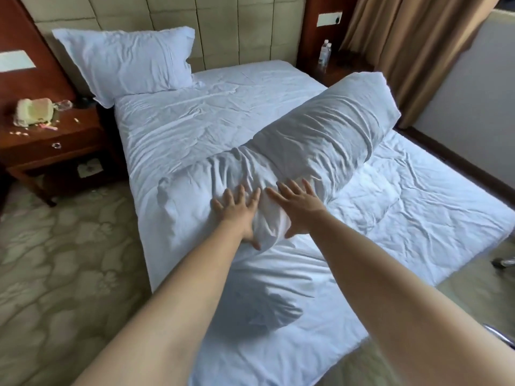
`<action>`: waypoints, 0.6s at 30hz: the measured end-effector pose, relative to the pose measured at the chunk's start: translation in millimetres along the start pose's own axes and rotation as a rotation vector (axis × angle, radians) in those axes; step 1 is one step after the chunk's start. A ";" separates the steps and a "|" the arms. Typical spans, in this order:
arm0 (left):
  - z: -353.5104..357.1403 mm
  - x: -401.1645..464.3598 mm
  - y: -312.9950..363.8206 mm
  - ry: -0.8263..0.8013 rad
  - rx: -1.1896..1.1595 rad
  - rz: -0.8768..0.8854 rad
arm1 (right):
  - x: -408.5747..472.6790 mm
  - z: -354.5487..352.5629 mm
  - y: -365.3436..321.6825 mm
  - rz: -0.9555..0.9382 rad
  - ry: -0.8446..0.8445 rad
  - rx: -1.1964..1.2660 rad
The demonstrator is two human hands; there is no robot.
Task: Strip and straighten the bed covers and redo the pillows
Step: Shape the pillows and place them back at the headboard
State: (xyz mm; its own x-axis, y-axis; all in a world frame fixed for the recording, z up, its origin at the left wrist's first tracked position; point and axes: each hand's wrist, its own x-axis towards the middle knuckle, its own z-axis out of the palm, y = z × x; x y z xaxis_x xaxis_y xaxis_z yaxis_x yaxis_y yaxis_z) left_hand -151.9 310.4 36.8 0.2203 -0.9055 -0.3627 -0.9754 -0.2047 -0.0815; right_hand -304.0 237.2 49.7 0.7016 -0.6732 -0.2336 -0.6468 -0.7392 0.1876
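A white pillow (320,135) lies diagonally across the middle of the bed, its far end raised toward the right. My left hand (237,213) and my right hand (295,203) both press flat on its near end, fingers spread and straight. A second white pillow (128,59) leans against the padded headboard (237,32) at the far left. The wrinkled white sheet (195,121) covers the mattress. A white duvet (404,196) is spread over the foot and right side of the bed, hanging off the near edge.
A wooden nightstand (55,146) with a cream object and scattered bits stands left of the bed. Another nightstand at the far right holds water bottles (324,54). Brown curtains (418,51) hang at the right. Patterned carpet (61,260) lies left of the bed.
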 end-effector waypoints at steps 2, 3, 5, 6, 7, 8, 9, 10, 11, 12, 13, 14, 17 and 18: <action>4.3 2.1 5.2 -0.008 0.051 -0.007 | 5.7 -0.8 8.9 0.000 -0.038 -0.100; 7.1 5.1 7.2 0.002 0.096 -0.015 | 9.1 1.8 15.2 0.005 -0.035 -0.136; 5.9 14.0 10.9 0.031 0.146 -0.042 | 15.2 6.3 28.9 0.009 -0.031 -0.175; 2.9 20.8 13.0 0.035 0.138 -0.058 | 19.8 6.9 36.6 -0.007 -0.027 -0.191; -1.6 27.6 15.5 0.047 0.116 -0.086 | 26.1 8.6 43.7 -0.032 -0.028 -0.213; -6.5 34.9 18.9 0.075 0.075 -0.131 | 35.1 9.4 51.3 -0.056 -0.010 -0.238; -12.6 41.0 23.1 0.112 0.030 -0.186 | 46.0 11.8 59.4 -0.089 0.036 -0.264; -17.5 44.9 28.1 0.142 -0.001 -0.236 | 56.2 18.3 65.6 -0.128 0.113 -0.271; -23.7 49.7 33.7 0.176 -0.011 -0.268 | 66.4 25.4 72.0 -0.158 0.218 -0.266; -29.8 54.8 41.0 0.194 -0.008 -0.277 | 75.8 31.2 79.7 -0.181 0.304 -0.277; -32.8 58.6 50.3 0.189 -0.012 -0.283 | 82.4 36.2 87.0 -0.210 0.331 -0.275; -35.9 60.8 58.2 0.181 -0.014 -0.288 | 89.8 41.6 93.7 -0.243 0.357 -0.243; -51.7 64.6 67.1 0.204 -0.016 -0.333 | 106.8 35.6 109.4 -0.280 0.408 -0.136; -60.4 63.0 66.1 0.225 -0.019 -0.364 | 106.5 21.5 112.8 -0.302 0.441 -0.090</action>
State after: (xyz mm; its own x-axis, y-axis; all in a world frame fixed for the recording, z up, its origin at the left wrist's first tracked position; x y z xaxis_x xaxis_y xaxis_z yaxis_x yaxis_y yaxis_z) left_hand -202.5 217.4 64.6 0.5468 -0.8311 -0.1015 -0.8343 -0.5308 -0.1488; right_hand -308.7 82.5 25.5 0.9236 -0.3609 0.1293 -0.3828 -0.8867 0.2591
